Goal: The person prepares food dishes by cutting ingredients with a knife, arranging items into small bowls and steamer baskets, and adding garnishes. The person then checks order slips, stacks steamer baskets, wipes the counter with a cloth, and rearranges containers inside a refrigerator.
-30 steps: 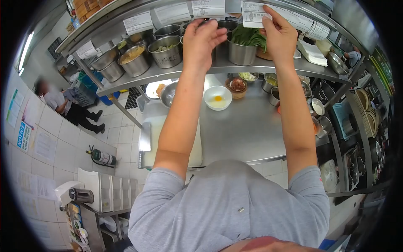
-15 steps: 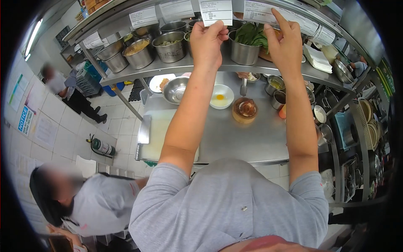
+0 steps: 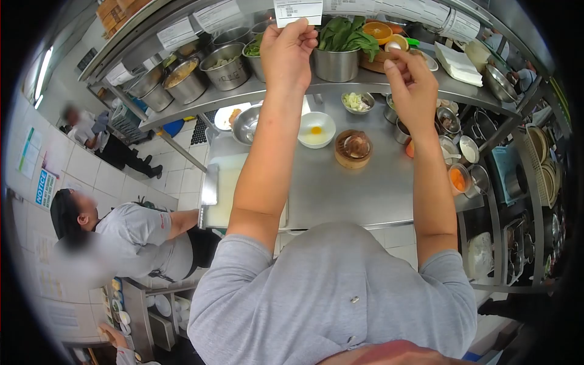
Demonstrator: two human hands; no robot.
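Note:
My left hand (image 3: pixel 291 58) is raised to the upper rail, its thumb and fingers pinched on the lower edge of a white paper slip (image 3: pixel 298 11). My right hand (image 3: pixel 412 82) is held up in front of the shelf, near the wooden board with a halved orange (image 3: pixel 378 31); its fingers are bent and apart, with nothing seen in them. Between the hands stands a steel pot of green leaves (image 3: pixel 336 64). Below, on the steel counter (image 3: pixel 359 201), are a white bowl with an egg (image 3: pixel 316 130) and a round wooden container with reddish food (image 3: pixel 353 149).
Steel pots (image 3: pixel 225 67) line the shelf at left, and folded napkins (image 3: pixel 459 64) lie at right. A white cutting board (image 3: pixel 234 194) is on the counter's left part. A co-worker (image 3: pixel 140 237) stands close at left; another person (image 3: pixel 103 140) is farther back.
My right hand has left the slips on the rail and come down. My left hand has taken hold of a slip. The round wooden container now stands nearer on the counter. A co-worker has appeared at left.

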